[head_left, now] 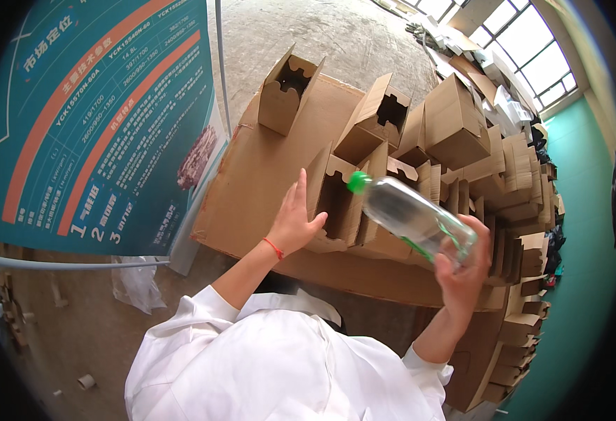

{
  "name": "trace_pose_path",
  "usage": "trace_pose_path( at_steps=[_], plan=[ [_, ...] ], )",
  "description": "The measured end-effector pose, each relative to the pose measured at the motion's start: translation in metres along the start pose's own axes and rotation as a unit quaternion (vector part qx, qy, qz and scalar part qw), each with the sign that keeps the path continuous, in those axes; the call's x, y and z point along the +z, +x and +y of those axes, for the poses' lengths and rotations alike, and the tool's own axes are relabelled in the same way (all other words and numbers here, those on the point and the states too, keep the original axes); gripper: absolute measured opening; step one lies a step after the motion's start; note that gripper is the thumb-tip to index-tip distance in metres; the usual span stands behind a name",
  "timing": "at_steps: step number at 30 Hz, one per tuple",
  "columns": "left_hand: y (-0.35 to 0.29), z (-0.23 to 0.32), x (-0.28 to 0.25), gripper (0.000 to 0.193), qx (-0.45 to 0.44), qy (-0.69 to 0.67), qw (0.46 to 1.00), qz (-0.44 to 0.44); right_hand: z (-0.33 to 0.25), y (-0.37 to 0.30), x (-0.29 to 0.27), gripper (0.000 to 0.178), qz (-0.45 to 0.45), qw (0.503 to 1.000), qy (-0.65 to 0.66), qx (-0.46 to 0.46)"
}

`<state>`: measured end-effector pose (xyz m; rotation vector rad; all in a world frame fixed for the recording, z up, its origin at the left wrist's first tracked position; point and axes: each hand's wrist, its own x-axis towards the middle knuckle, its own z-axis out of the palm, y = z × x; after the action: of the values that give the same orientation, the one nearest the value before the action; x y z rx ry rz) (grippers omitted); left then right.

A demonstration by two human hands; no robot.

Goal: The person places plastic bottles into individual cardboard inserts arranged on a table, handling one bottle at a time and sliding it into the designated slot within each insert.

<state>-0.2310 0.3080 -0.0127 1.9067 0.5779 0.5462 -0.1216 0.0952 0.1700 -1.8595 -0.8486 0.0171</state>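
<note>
In my right hand (pixel 466 263) is a clear plastic bottle (pixel 409 210) with a green cap, gripped near its base. The bottle is tilted, and its cap points left over the open top of a cardboard box (pixel 334 200). My left hand (pixel 298 214), with a red string round the wrist, has its fingers stretched out against the left flap of that box. Inside the box it is dark, so its contents cannot be made out. Close behind stand more open boxes, one (pixel 374 116) with a notched cardboard insert and another (pixel 287 95) at the far left.
The boxes stand on a large cardboard sheet (pixel 252 168). Rows of open boxes (pixel 504 175) reach off to the right, near a green wall (pixel 585 210). A teal display board (pixel 97 126) on a metal frame stands close at left. A plastic bag (pixel 138 286) lies on the floor.
</note>
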Motion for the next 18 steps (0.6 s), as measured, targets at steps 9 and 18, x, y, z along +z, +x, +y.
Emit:
trace_pose_path(
  at_steps=[9,18],
  plan=[
    [0.002,-0.025,0.014,0.068,-0.023,-0.062,0.996,-0.059,0.06,0.032,0.12,0.06,-0.241,0.908,-0.3,-0.166],
    [0.0,-0.033,0.022,0.067,-0.012,-0.082,0.996,-0.04,0.12,0.019,0.177,0.038,-0.256,0.808,-0.46,-0.266]
  ],
)
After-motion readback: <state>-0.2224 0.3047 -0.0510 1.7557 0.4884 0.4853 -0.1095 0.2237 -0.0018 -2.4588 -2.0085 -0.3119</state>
